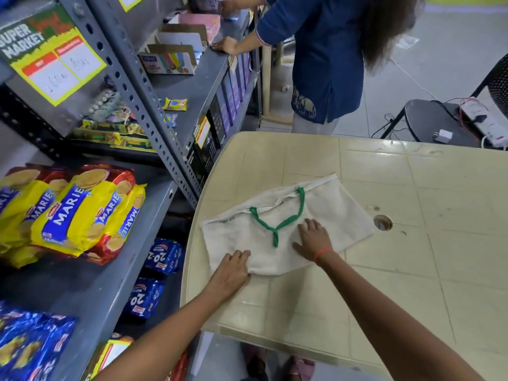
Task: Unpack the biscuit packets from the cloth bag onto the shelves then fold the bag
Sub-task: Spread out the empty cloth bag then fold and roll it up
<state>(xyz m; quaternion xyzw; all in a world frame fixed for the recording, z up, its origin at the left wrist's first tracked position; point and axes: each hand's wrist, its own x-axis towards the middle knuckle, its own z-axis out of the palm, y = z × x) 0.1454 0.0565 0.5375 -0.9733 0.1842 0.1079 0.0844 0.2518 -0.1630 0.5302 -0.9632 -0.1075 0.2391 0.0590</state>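
Shelves (154,127) fill the left side: grey slotted-steel rack, several tiers. Cream plastic worktop (412,243) sits right beside it, grid lines moulded in, round hole (383,222) near centre.

Second person (327,56) in a blue top stands at the far end of the rack, one hand on a shelf edge. Black chair (428,119) behind the worktop carries a power strip (483,122) and cables.

Bag (330,215): white cloth, lying flat on the worktop's left part, looks empty, slightly creased. Mouth edge faces away and left; near corner is closest to the worktop's front-left. Green handle (277,224) lies on top of the cloth in a V, tail pointing toward the camera. Small dark print near the left rim, too small to read.

Biscuit packets: Marie packs (71,213), yellow/blue/red, piled on the mid shelf. Blue packs (162,255) marked "20-20" on the tier below, more blue packs at bottom left.

Left hand (231,272): palm down at the bag's near-left edge, fingers curled over the cloth edge; grip looks closed on that edge, thumb hidden so not certain. Right hand (313,239): flat on the bag's middle, just right of the handle tail, fingers spread, grip apart, pressing not holding. Red band (322,254) on the right wrist.
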